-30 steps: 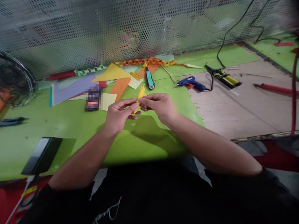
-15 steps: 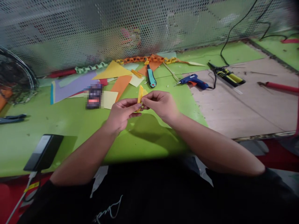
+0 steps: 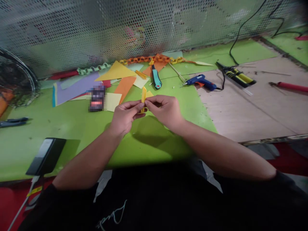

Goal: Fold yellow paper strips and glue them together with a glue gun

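Note:
A narrow folded yellow paper piece (image 3: 143, 94) stands upright between my hands, above the green table. My left hand (image 3: 125, 117) pinches it between thumb and fingers from the left. From the right, my right hand (image 3: 166, 110) has thumb and forefinger closed on the same piece. The fingers cover its lower part. Just behind the right fingers shows a bit of yellow paper (image 3: 149, 94). Beyond the hands lie a teal cutter (image 3: 156, 78), orange paper (image 3: 125, 87) and a yellow sheet (image 3: 116, 72).
A paper chain (image 3: 141, 60) runs along the mesh wall. On the right are a blue glue gun (image 3: 201, 81) with its cord and a yellow-black tool (image 3: 238, 77). A blurred dark object (image 3: 97, 98), a black box (image 3: 46, 156) and pliers (image 3: 14, 122) lie left.
The yellow piece has turned slightly and looks narrower. My right fingers have shifted a little left along it. The camera view has moved slightly.

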A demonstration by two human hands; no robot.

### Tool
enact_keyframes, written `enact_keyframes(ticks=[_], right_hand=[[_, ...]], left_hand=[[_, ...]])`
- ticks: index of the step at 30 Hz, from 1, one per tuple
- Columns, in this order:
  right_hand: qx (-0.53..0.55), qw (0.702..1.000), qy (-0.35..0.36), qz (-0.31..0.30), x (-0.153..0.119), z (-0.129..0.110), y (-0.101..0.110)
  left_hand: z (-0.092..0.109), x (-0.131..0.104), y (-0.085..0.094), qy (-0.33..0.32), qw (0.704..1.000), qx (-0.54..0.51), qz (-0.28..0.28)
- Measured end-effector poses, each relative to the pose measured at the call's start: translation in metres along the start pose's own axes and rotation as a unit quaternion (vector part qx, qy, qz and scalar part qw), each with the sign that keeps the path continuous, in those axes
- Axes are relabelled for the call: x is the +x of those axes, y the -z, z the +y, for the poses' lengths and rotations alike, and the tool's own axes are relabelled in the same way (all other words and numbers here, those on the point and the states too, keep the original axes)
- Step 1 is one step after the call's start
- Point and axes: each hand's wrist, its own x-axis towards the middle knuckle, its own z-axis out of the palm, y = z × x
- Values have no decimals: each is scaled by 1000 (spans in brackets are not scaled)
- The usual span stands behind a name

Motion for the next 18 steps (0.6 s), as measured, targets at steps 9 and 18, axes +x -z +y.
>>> enact_keyframes(ticks=[9,18], right_hand=[[-166,974,153,-39,-3,0,5],[-7,999,35,-36,6,3,9]], left_hand=[[-1,3,4,-30,998,46,7],[12,3,3,47,999,-5,-6]])
